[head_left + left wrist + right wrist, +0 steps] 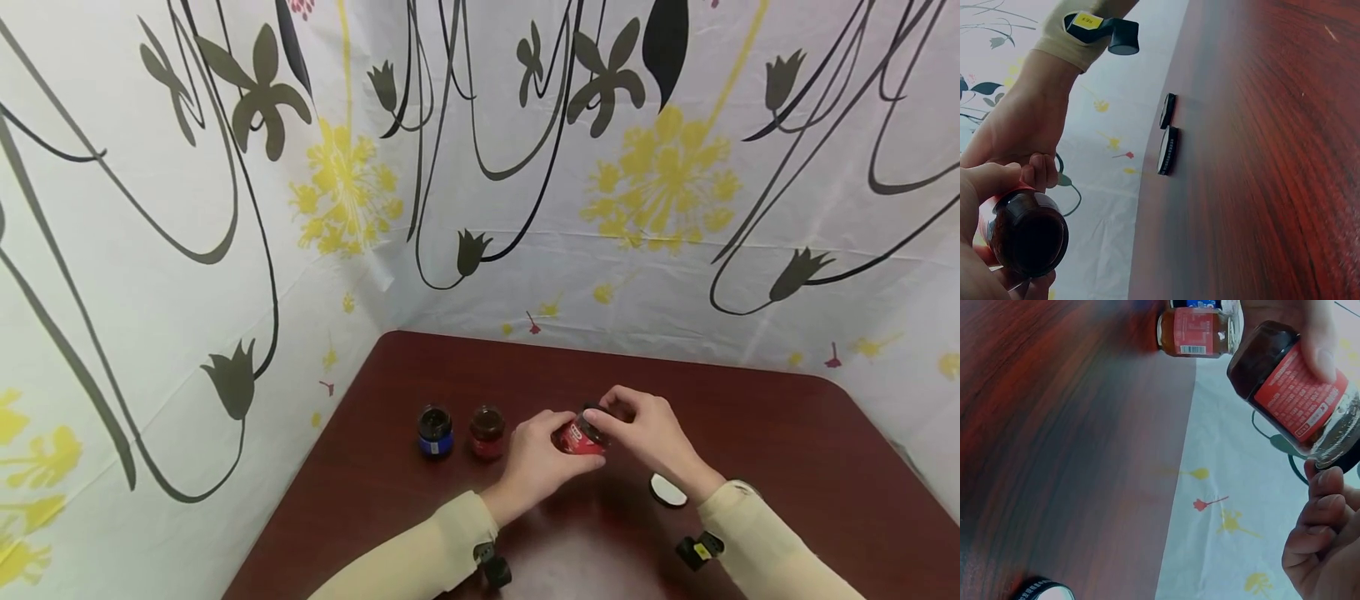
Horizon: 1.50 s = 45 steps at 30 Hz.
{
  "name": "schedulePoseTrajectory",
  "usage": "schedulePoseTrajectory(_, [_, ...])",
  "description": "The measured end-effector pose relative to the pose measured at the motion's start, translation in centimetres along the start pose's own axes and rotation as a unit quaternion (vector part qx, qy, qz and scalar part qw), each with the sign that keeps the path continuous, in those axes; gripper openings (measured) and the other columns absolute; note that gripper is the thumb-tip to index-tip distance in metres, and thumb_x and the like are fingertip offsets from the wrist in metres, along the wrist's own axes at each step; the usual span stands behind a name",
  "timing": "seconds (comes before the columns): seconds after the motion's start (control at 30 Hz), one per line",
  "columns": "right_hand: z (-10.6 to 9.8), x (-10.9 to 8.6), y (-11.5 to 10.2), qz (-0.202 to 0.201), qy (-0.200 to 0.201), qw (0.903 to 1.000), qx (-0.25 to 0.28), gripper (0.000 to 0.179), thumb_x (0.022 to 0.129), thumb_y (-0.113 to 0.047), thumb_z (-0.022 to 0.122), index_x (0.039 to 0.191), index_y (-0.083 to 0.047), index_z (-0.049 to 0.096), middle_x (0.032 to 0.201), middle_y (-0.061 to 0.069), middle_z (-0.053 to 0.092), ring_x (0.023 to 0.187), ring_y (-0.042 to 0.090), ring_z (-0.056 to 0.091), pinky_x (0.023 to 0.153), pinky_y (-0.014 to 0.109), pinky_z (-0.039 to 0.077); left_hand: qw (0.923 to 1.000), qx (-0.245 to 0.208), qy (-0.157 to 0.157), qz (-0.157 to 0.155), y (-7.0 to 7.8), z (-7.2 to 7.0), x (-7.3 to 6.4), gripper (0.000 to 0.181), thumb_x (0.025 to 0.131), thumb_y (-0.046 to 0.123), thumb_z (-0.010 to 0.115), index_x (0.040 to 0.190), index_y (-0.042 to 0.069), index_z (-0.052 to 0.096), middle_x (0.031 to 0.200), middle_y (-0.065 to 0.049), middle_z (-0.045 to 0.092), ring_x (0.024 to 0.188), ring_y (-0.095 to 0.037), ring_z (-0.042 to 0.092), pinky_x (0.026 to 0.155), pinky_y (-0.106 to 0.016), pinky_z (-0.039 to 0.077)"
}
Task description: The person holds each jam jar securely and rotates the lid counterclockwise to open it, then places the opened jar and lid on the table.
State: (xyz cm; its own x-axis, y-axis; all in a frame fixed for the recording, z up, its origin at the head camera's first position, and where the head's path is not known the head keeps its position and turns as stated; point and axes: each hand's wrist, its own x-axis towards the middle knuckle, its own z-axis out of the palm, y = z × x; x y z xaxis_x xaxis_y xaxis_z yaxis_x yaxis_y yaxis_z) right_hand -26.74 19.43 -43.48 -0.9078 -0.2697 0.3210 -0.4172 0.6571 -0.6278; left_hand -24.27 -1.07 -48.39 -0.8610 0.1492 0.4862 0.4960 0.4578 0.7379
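Observation:
Between my hands, a glass jar [582, 439] with a red label and dark contents is held tilted above the table. My left hand [534, 457] grips it round the body, thumb along the label in the right wrist view. My right hand [654, 432] holds the black lid [1350, 459] at the jar's mouth, fingers curled at its edge. In the left wrist view the jar's dark bottom [1034, 244] faces the camera. To the left stand two lidless jars, one with a blue label [435, 433] and one with a red label [487, 435].
A black-rimmed lid [667, 490] lies white side up on the dark red table [450, 525], near my right forearm. The left wrist view has two such lids, a near one [1167, 151] and a farther one [1167, 110]. Patterned white sheeting [540, 283] borders the table.

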Motion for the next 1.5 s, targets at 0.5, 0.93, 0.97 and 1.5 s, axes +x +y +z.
schedulePoseTrajectory(0.5, [0.3, -1.1, -0.4, -0.046, 0.014, 0.9985, 0.027, 0.025, 0.086, -0.050, 0.077, 0.084, -0.032, 0.060, 0.058, -0.004, 0.045, 0.052, 0.013, 0.043, 0.049, 0.028, 0.038, 0.9987, -0.043, -0.022, 0.015, 0.4, -0.5, -1.2, 0.062, 0.072, 0.049, 0.089, 0.125, 0.021, 0.073, 0.099, 0.015, 0.069, 0.084, 0.002, 0.061, 0.067, -0.015, 0.051])
schedulePoseTrajectory(0.93, [0.9, -1.4, -1.1, -0.059, 0.010, 0.9977, 0.031, 0.025, 0.085, -0.051, 0.078, 0.084, -0.033, 0.060, 0.058, -0.006, 0.044, 0.052, 0.011, 0.040, 0.048, 0.027, 0.036, 0.9944, -0.099, -0.033, 0.018, 0.1, -1.2, -2.1, 0.062, 0.074, 0.043, 0.089, 0.129, 0.022, 0.070, 0.107, 0.012, 0.071, 0.088, -0.001, 0.067, 0.069, -0.026, 0.057])
schedulePoseTrajectory(0.97, [1.0, -1.5, -1.2, -0.056, 0.007, 0.9978, 0.034, 0.025, 0.084, -0.052, 0.078, 0.084, -0.033, 0.060, 0.058, -0.006, 0.045, 0.052, 0.011, 0.041, 0.048, 0.027, 0.036, 0.9940, -0.103, -0.034, 0.017, 0.1, -1.2, -2.2, 0.061, 0.074, 0.041, 0.090, 0.129, 0.022, 0.070, 0.109, 0.012, 0.071, 0.088, -0.001, 0.067, 0.070, -0.028, 0.058])
schedulePoseTrajectory(1.5, [1.9, -1.8, -1.4, -0.069, 0.011, 0.9968, 0.037, 0.025, 0.083, -0.050, 0.080, 0.086, -0.035, 0.060, 0.060, -0.008, 0.045, 0.054, 0.009, 0.042, 0.049, 0.026, 0.035, 0.9907, -0.130, -0.037, -0.012, -0.1, -1.9, -2.9, 0.064, 0.071, 0.042, 0.092, 0.127, 0.019, 0.071, 0.111, 0.007, 0.072, 0.090, -0.001, 0.069, 0.071, -0.024, 0.057])
